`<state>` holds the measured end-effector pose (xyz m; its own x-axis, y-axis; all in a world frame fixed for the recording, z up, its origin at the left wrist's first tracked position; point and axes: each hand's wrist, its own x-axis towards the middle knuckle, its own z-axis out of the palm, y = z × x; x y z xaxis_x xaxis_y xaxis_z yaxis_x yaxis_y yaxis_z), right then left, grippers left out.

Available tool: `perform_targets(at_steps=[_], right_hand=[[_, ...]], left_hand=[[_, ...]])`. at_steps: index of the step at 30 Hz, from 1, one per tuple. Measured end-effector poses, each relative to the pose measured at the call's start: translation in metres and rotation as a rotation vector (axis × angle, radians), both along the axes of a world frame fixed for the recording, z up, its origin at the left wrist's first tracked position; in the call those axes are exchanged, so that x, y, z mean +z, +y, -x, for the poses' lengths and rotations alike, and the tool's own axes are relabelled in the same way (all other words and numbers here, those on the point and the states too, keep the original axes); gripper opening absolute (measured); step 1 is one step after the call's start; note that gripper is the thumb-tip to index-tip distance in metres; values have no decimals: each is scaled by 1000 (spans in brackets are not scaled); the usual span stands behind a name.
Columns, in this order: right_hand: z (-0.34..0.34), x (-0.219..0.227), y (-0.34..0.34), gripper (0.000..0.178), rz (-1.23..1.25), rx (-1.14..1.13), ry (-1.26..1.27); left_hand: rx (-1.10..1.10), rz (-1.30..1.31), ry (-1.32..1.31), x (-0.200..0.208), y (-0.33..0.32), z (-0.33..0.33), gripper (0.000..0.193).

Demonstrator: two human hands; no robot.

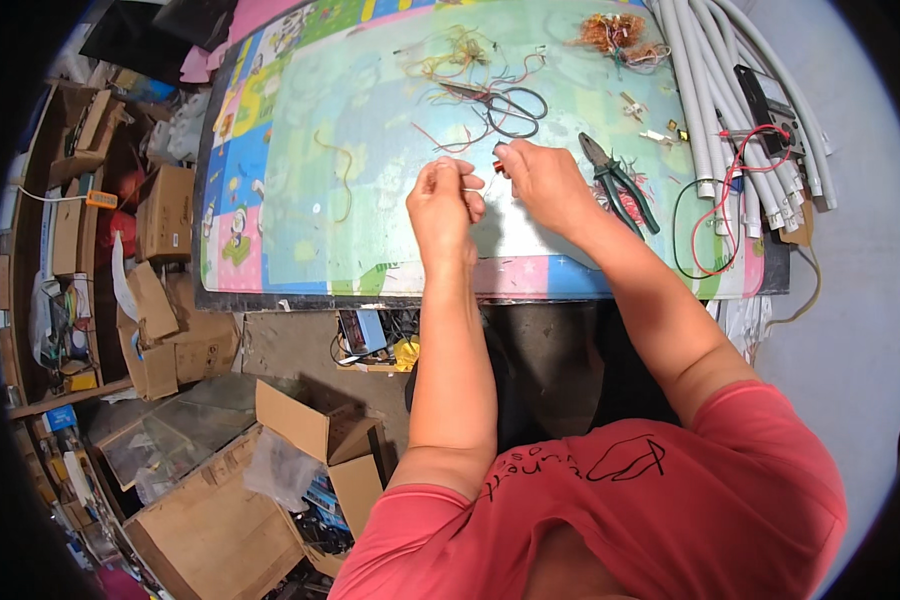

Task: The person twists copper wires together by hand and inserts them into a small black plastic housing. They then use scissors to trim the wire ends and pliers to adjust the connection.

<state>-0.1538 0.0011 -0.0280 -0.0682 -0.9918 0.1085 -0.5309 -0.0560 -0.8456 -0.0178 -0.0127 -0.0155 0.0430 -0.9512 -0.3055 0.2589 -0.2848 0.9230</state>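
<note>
Over the middle of the covered table, my two hands are close together. My left hand (444, 205) is closed with its fingertips pinched, and what they grip is too small to make out. My right hand (544, 182) pinches a small red part (500, 167) with a dark tip. Just beyond my hands lie scissors (511, 110) with black handles, blades pointing left and resting among thin coloured wires (457, 145). To the right of my right hand are dark-handled pliers (618, 185), jaws pointing away, on a pile of red wire bits (638, 188).
A copper wire bundle (610, 34) lies at the far right. Grey-white tubes (685, 90) line the table's right side, with a dark meter (770, 112) and its red lead (727, 205) on them. Cardboard boxes (300, 420) and a wooden shelf (32, 190) stand at the left.
</note>
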Motion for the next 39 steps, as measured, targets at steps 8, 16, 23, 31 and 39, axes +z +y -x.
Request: perform_targets(at_steps=[8,16,23,31,39], right_hand=[[6,1,-6,39,-137,112,-97],[29,0,-11,30,-880,192,-1333],[29,8,-8,42,-509,204,-570],[18,17,0,21,-214,321,-491],[25,8,-4,33,-350,268,-603]], left_hand=[[-277,65,-503,-3,3,1,21],[-419,183,-337,7,4,-5,16],[-412,-19,-172,11,3,-14,13],[-395,-74,-95,12,5,-12,13],[-429,-10,-245,8,4,-14,14]])
